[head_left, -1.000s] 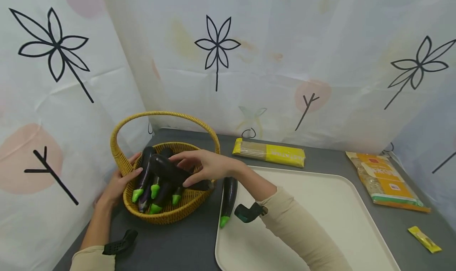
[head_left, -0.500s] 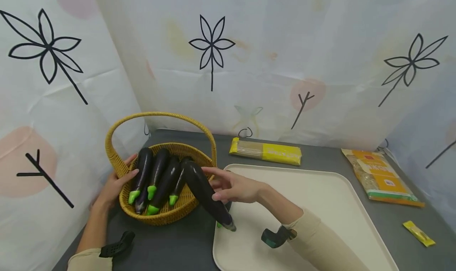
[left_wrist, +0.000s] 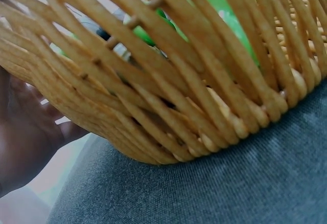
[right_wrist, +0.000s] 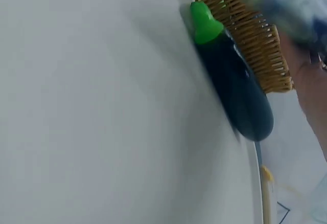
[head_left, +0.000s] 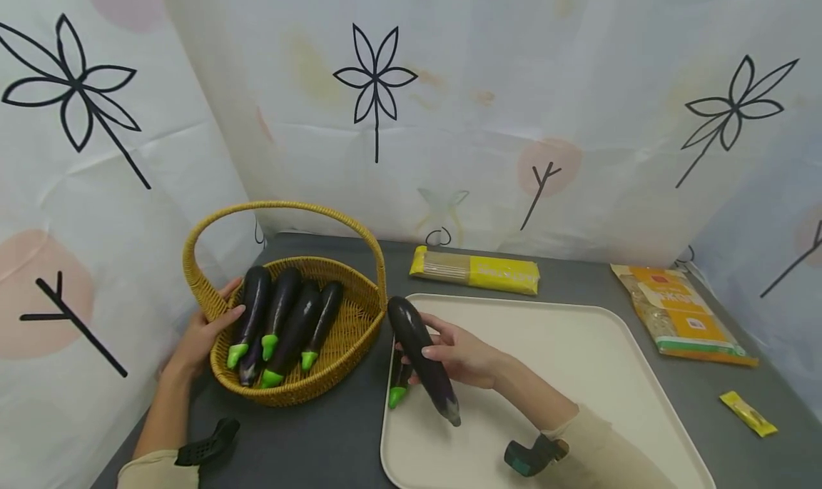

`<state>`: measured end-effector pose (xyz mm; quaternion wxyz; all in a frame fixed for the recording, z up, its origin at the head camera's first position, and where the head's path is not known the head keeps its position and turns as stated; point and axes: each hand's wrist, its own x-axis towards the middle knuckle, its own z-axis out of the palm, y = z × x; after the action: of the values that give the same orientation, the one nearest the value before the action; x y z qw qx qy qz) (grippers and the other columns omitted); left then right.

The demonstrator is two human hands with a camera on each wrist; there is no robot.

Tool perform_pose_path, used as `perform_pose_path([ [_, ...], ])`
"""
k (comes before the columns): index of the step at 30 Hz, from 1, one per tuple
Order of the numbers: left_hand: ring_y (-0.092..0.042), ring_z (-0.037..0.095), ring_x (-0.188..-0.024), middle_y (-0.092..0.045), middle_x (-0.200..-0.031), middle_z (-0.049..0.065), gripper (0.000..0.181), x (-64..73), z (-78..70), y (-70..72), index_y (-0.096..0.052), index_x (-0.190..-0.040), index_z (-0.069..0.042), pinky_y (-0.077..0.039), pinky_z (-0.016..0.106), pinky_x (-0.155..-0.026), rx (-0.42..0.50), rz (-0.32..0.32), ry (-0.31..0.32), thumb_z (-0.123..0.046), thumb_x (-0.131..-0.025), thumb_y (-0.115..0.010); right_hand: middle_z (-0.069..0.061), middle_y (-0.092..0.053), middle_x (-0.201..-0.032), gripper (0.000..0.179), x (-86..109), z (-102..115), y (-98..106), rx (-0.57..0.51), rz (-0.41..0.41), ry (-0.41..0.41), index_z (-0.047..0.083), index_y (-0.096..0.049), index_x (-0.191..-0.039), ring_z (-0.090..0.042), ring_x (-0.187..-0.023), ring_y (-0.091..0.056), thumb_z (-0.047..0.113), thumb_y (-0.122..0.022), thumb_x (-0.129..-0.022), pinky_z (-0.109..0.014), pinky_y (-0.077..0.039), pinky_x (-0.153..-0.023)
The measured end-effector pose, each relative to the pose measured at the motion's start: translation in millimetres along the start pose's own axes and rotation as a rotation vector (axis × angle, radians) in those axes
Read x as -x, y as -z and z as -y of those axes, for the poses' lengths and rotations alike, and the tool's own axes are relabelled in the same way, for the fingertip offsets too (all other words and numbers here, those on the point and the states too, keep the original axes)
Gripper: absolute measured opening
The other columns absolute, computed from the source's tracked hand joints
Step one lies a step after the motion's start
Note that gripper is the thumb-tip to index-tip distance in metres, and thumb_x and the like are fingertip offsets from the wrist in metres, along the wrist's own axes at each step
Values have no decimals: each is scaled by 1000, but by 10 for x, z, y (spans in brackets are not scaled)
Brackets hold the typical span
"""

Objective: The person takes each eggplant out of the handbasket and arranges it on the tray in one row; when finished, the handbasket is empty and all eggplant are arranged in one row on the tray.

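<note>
A yellow wicker basket [head_left: 292,397] with a tall arched handle stands at the left, with several dark eggplants [head_left: 297,330] with green caps lying in it. My left hand [head_left: 200,338] holds the basket's left rim, its thumb over the edge; in the left wrist view the hand [left_wrist: 28,127] lies against the woven side. Over the left part of a cream tray [head_left: 539,325], my right hand [head_left: 467,357] grips another eggplant [head_left: 411,325], its pale-tipped end pointing down. Beneath it, partly hidden, a green-capped eggplant [right_wrist: 232,81] lies along the tray's left edge.
Behind the tray is a yellow pack of noodles [head_left: 475,270]. To the right lie an orange-and-clear food bag [head_left: 683,314] and a small yellow sachet [head_left: 748,413] on the grey table [head_left: 308,446]. A patterned white cloth [head_left: 449,153] surrounds the table.
The right hand has lifted an eggplant out of the basket and carried it right, over the tray. My left hand has stayed on the basket rim.
</note>
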<state>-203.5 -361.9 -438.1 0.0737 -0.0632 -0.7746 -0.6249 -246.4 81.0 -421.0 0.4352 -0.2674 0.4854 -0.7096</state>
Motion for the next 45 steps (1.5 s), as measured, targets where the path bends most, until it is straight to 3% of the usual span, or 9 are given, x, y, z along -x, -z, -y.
perform_pose_path([
  [4, -27, 10, -132, -27, -150, 2, 59, 3, 1, -1, -22, -153, -12, -32, 11, -88, -3, 4, -4, -19, -101, -49, -26, -40, -142, 73, 63, -1, 79, 58, -162, 42, 7, -17, -152, -36, -127, -42, 6, -60, -93, -45, -36, -100],
  [8, -26, 10, -132, -27, -150, 0, 58, 1, 9, -2, -23, -153, -14, -31, 11, -88, -3, -1, -4, -18, -101, -48, -21, -44, -139, 71, 104, -13, 155, 88, -262, 52, 4, -20, -151, -32, -123, -46, 5, -61, -92, -42, -40, -97],
  [11, -25, 9, -132, -27, -150, -2, 57, 1, 14, -2, -23, -153, -14, -31, 11, -89, -6, -5, -9, -16, -101, -48, -15, -45, -133, 71, 125, -28, 184, 97, -294, 45, 2, -21, -150, -26, -114, -52, 5, -61, -92, -44, -42, -94],
  [16, -25, 9, -133, -27, -150, -3, 58, 4, 14, -3, -23, -153, -13, -31, 11, -88, -7, -5, -18, -15, -101, -48, -17, -47, -128, 69, 139, -47, 206, 113, -324, 35, 0, -20, -150, -25, -110, -55, 8, -60, -94, -44, -41, -96],
  [30, -27, 14, -132, -24, -151, 9, 59, 8, -10, -11, -22, -153, -12, -33, 11, -86, -21, -8, 19, -20, -101, -49, -16, -61, -120, 60, 115, -117, 232, 97, -532, 24, -3, -26, -148, -22, -103, -62, 10, -55, -97, -42, -44, -93],
  [35, -28, 14, -131, -23, -151, 10, 59, 5, -2, -11, -23, -153, -13, -33, 11, -86, -28, -11, 21, -20, -101, -49, -20, -57, -125, 59, 90, -151, 203, 78, -573, -5, -6, -27, -146, -23, -105, -60, 13, -55, -98, -44, -44, -92],
  [40, -23, 15, -133, -22, -153, 6, 59, -2, 10, -8, -22, -153, -11, -31, 10, -87, -22, -8, 11, -19, -101, -49, -23, -53, -127, 64, 60, -184, 177, 29, -615, -10, -1, -20, -149, -26, -105, -59, 11, -56, -97, -47, -46, -89],
  [45, -22, 16, -134, -22, -153, 5, 58, -3, 14, -5, -23, -153, -12, -31, 10, -87, -24, -9, 6, -18, -101, -49, -24, -55, -121, 60, 45, -207, 167, 102, -637, -29, 0, -23, -148, -26, -99, -62, 12, -54, -98, -46, -49, -83],
])
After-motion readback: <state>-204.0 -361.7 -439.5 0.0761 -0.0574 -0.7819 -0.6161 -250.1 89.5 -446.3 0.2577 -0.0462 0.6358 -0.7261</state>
